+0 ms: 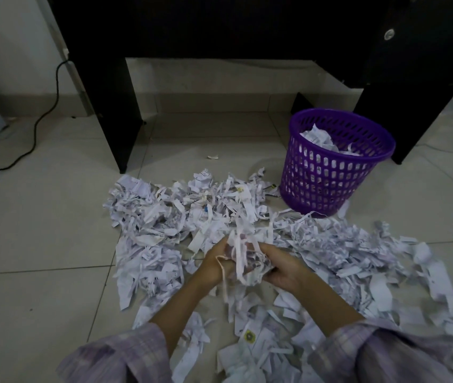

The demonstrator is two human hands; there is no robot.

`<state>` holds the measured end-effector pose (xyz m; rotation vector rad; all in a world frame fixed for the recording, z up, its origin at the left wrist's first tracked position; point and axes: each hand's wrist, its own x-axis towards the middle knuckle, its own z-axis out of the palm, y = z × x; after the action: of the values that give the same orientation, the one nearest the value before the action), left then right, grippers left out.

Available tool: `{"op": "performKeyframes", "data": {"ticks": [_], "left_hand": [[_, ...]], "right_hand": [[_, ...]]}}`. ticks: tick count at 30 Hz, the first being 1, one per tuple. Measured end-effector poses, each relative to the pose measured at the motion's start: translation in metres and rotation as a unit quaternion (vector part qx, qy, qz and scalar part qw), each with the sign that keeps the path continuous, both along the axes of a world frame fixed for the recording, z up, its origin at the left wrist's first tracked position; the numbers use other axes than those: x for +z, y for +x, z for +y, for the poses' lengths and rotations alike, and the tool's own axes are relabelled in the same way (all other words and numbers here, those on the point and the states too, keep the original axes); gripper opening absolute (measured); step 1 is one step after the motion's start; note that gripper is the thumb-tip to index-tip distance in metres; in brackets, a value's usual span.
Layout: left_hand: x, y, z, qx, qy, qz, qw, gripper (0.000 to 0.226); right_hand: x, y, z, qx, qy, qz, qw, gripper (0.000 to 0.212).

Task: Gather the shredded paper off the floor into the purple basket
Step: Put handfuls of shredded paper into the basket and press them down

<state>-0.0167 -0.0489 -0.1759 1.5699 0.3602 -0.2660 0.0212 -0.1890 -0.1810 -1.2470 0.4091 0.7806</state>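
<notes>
Clutching a bunch of strips (243, 258) between them at lower centre, the left hand (214, 262) and right hand (282, 268) curl tightly around it above the shredded paper (330, 244) spread across the floor (40, 230); the purple basket (333, 161), partly filled, stands upper right.

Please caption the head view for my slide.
Both hands bunch paper shreds above the littered floor near a part-filled basket.
</notes>
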Motion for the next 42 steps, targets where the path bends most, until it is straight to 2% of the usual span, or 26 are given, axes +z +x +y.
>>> {"op": "performKeyframes", "data": {"ticks": [2, 3, 5, 8, 9, 15, 18, 19, 22, 24, 25, 27, 29, 32, 36, 38, 42], "left_hand": [[-0.001, 0.0, 0.003, -0.005, -0.026, 0.003, 1.0, 0.035], [-0.002, -0.002, 0.004, -0.015, -0.036, 0.005, 0.999, 0.039], [-0.001, -0.007, 0.01, 0.023, 0.002, -0.002, 1.0, 0.041], [0.003, -0.005, 0.009, 0.103, -0.036, 0.049, 0.993, 0.025], [0.003, -0.004, 0.007, 0.097, -0.04, 0.059, 0.993, 0.023], [0.011, -0.001, -0.018, 0.021, -0.051, 0.092, 0.994, 0.049], [0.008, 0.003, -0.027, 0.036, -0.066, 0.092, 0.993, 0.058], [0.008, 0.004, -0.029, 0.047, -0.068, 0.089, 0.993, 0.06], [0.009, 0.008, -0.029, 0.074, -0.084, 0.089, 0.99, 0.061], [0.01, 0.01, -0.029, 0.078, -0.093, 0.083, 0.989, 0.053], [0.011, 0.01, -0.03, 0.08, -0.094, 0.085, 0.989, 0.051], [0.011, 0.01, -0.032, 0.081, -0.097, 0.082, 0.989, 0.045], [0.011, 0.009, -0.036, 0.084, -0.114, 0.082, 0.987, 0.036], [0.013, 0.007, -0.039, 0.083, -0.139, 0.078, 0.984, 0.03], [0.022, 0.009, -0.037, 0.064, -0.043, 0.069, 0.995, 0.029], [0.026, 0.013, -0.034, 0.057, -0.023, 0.072, 0.996, 0.028], [0.045, 0.018, -0.031, 0.056, -0.063, 0.073, 0.994, 0.027]], "right_hand": [[0.002, 0.005, -0.009, -0.022, -0.056, -0.031, 0.998, 0.047], [0.001, 0.007, -0.013, -0.038, -0.08, -0.043, 0.995, 0.062], [0.007, 0.01, -0.02, -0.067, -0.134, -0.064, 0.987, 0.097], [0.011, 0.015, -0.03, -0.108, -0.184, -0.106, 0.971, 0.092], [0.008, 0.017, -0.033, -0.12, -0.192, -0.111, 0.968, 0.091], [0.007, 0.011, -0.019, -0.091, -0.176, -0.12, 0.973, 0.086], [0.014, 0.0, -0.007, -0.053, -0.114, -0.11, 0.986, 0.065], [0.013, -0.002, -0.005, -0.035, -0.11, -0.109, 0.987, 0.067], [0.014, -0.005, -0.006, 0.007, -0.13, -0.114, 0.985, 0.091], [0.015, -0.004, -0.012, 0.03, -0.144, -0.1, 0.984, 0.097], [0.015, -0.003, -0.015, 0.037, -0.131, -0.086, 0.987, 0.091], [0.016, -0.004, -0.018, 0.033, -0.079, -0.067, 0.994, 0.062], [0.013, -0.004, -0.021, 0.031, -0.034, -0.06, 0.997, 0.045], [0.015, -0.004, -0.024, 0.017, 0.007, -0.052, 0.998, 0.038], [0.025, -0.003, -0.029, -0.001, 0.006, -0.063, 0.998, 0.032], [0.032, 0.001, -0.034, 0.0, -0.021, -0.081, 0.997, 0.034], [0.052, 0.015, -0.043, 0.008, -0.022, -0.108, 0.994, 0.026]]}}
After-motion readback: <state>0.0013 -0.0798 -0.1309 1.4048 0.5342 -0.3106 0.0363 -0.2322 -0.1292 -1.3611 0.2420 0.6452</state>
